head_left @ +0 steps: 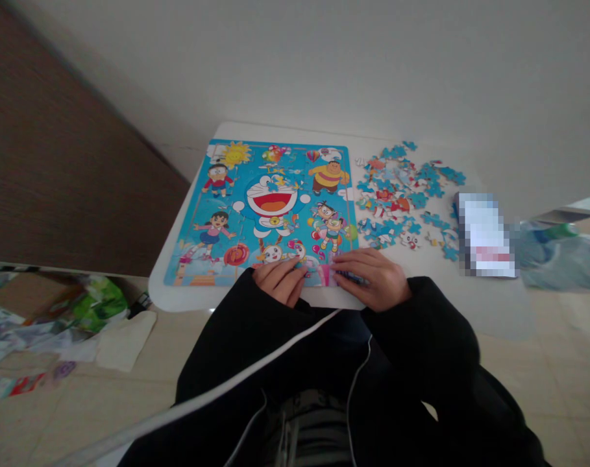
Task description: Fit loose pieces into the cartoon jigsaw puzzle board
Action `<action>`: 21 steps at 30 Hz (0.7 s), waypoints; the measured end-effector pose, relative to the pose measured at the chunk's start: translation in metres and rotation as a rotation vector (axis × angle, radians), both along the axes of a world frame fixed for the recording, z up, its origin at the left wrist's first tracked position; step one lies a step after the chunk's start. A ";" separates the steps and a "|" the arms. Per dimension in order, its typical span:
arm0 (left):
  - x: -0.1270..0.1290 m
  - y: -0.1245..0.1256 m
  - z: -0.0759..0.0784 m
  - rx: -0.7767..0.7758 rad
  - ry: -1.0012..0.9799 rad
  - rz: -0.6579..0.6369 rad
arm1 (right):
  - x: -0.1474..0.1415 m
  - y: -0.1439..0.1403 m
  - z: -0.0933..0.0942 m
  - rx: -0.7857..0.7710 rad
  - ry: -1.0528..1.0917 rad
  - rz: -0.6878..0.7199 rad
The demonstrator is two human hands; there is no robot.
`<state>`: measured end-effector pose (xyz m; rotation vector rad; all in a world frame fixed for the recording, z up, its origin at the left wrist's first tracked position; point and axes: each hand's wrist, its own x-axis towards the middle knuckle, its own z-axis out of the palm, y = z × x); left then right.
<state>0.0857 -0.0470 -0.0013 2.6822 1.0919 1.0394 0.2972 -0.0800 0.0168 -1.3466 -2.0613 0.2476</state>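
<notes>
A jigsaw puzzle board (289, 159) with a blue cartoon picture lies on a small white table, with a large round-faced blue cat figure in its middle. Along the board's near edge, my left hand (282, 280) rests with its fingers laid close together on the picture; the area under the fingertips is hidden. My right hand (372, 277) touches the near right corner, its fingers stretched toward a pink patch (325, 275) between the two hands. I see no loose piece plainly held in either hand. Several loose puzzle pieces (396, 175) are heaped right of the board.
A phone (487, 233) with a blurred screen lies right of the pieces on the white table (178, 295). Clear plastic bags (562, 256) are at far right. A white cable (236, 373) crosses before my body. Bags and a box (29, 295) lie on the floor at left.
</notes>
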 end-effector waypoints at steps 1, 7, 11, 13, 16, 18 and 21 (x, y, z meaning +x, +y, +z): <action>0.001 0.001 0.000 -0.006 -0.008 0.010 | 0.000 0.000 0.000 0.002 0.004 -0.004; 0.005 0.005 0.001 -0.035 -0.026 0.003 | 0.000 -0.001 -0.004 0.016 0.025 -0.012; 0.006 0.009 0.004 -0.066 -0.028 -0.058 | 0.001 -0.002 -0.004 0.014 0.017 -0.001; 0.005 0.010 0.005 -0.085 -0.022 -0.075 | 0.001 -0.001 -0.004 0.007 0.013 -0.003; 0.005 0.011 0.005 -0.101 -0.032 -0.077 | 0.000 -0.001 -0.003 0.026 0.005 -0.003; 0.004 0.011 0.003 -0.097 -0.055 -0.082 | 0.000 0.000 -0.002 0.056 -0.002 0.002; 0.003 0.012 0.000 -0.082 -0.107 -0.096 | -0.001 0.001 -0.002 0.096 -0.017 -0.002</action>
